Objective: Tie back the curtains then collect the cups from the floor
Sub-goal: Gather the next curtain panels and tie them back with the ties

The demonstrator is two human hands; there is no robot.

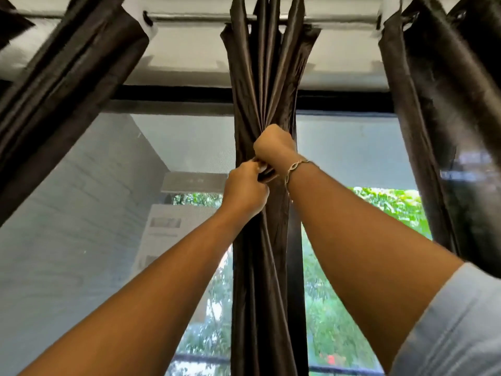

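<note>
Daylight and green foliage fill the window [352, 147] behind three dark curtains on a rod [189, 17]. Those at the left [54, 85] and right [447, 118] edges hang bunched, their ties out of sight. At the middle curtain [260, 267], gathered into a narrow column, the right hand [273, 146] and left hand [245, 189] are both closed tight at its waist, apparently cinching something I cannot make out. No cups or floor show; collecting seems wholly ahead.

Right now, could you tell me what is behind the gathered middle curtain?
Behind the middle curtain runs a dark window frame, with glass and green foliage to either side. Both hands, left hand and right hand, grip it, hiding whatever tie they hold.
</note>
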